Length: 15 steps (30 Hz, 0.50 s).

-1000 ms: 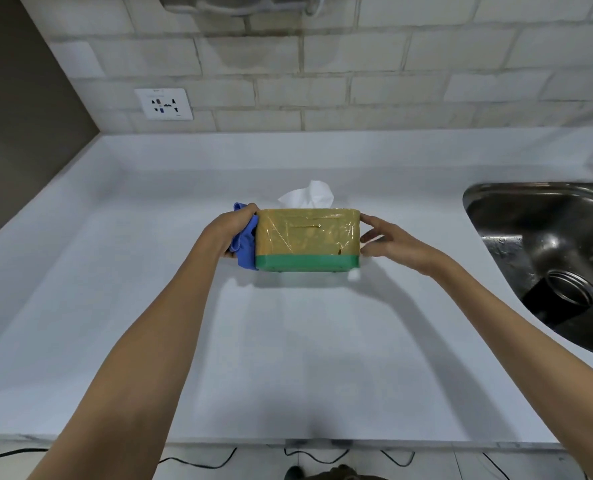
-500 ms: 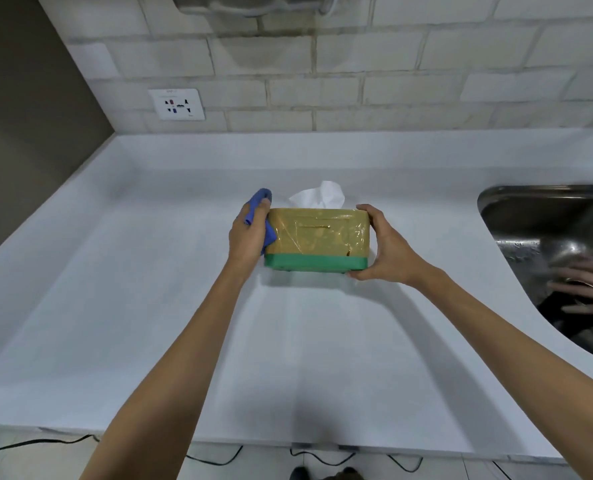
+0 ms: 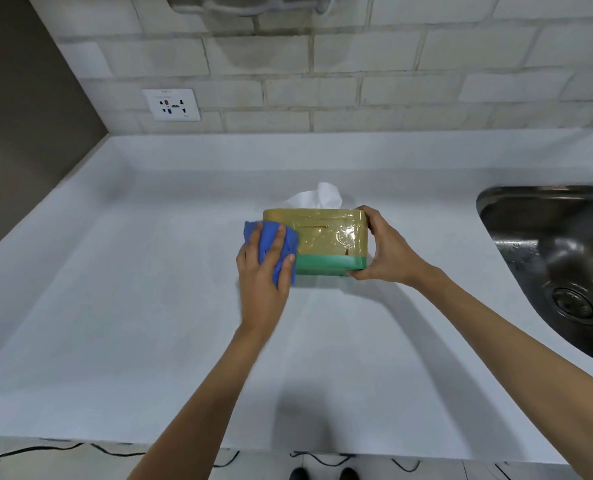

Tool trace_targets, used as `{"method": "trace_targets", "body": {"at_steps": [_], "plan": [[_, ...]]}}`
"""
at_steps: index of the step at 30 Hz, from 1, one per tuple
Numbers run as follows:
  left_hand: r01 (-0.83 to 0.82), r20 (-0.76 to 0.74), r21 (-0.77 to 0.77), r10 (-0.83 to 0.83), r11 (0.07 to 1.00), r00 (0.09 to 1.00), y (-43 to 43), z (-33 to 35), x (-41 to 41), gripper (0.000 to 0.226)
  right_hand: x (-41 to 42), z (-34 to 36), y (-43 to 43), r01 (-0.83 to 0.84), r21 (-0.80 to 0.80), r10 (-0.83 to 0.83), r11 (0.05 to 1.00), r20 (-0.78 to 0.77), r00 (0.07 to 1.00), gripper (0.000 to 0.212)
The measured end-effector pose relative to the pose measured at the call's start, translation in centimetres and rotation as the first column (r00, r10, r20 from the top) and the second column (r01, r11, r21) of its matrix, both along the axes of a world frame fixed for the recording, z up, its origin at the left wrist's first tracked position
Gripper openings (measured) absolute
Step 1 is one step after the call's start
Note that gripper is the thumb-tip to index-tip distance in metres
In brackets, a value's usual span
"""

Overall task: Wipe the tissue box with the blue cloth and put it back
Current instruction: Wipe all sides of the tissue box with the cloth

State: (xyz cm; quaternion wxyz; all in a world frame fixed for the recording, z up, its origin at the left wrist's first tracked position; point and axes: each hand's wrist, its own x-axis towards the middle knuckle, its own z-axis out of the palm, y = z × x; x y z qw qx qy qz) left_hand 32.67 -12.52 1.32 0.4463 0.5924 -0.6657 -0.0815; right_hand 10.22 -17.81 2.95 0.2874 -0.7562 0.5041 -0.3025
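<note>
We are holding the tissue box (image 3: 326, 242) up near the middle of the white worktop (image 3: 149, 306). Whether its bottom is touching the worktop or hanging just above it, we cannot tell. The box is yellow on top with a green band along its bottom edge, and a white tissue (image 3: 317, 199) is sticking up out of it.

Our right hand (image 3: 387, 249) is closing around the right end of the box, with the thumb under the bottom corner and the fingers curling over the top edge. Our left hand (image 3: 262, 271) is squeezing the blue cloth (image 3: 271, 242) and pressing it flat against the left part of the front side. The cloth is covering the left edge of the box.

The sink (image 3: 558, 258) is sitting on the right, and its curved rim is lying near our right arm. To the left of the box and in front of it, the worktop is wide and bare, so there is lots of room there. Behind the box, more bare worktop is running back to the brick wall (image 3: 357, 81), where a socket (image 3: 171, 105) is sitting up on the left. The front edge of the worktop is showing below our arms, with black cables (image 3: 90, 447) lying on the floor (image 3: 18, 469) under it.
</note>
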Motion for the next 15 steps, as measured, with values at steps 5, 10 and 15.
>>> {"method": "trace_targets", "body": {"at_steps": [5, 10, 15], "plan": [[-0.012, -0.025, 0.037, 0.013, 0.999, 1.0, -2.0, 1.6, -0.2, 0.038, 0.0, -0.2, 0.0, 0.012, 0.001, -0.012, 1.0, 0.013, 1.0, 0.095], [-0.07, 0.118, 0.038, 0.065, 0.997, 0.991, -3.5, 2.6, -1.9, 0.039, 0.1, 0.1, 0.0, 0.017, 0.015, -0.018, 1.0, 0.027, 0.999, 0.093], [0.03, 0.211, -0.056, -0.018, 0.998, 0.977, -0.4, 0.1, 0.3, 0.038, 0.1, 0.2, 0.0, 0.024, 0.025, -0.024, 0.999, 0.015, 1.0, 0.095]]}}
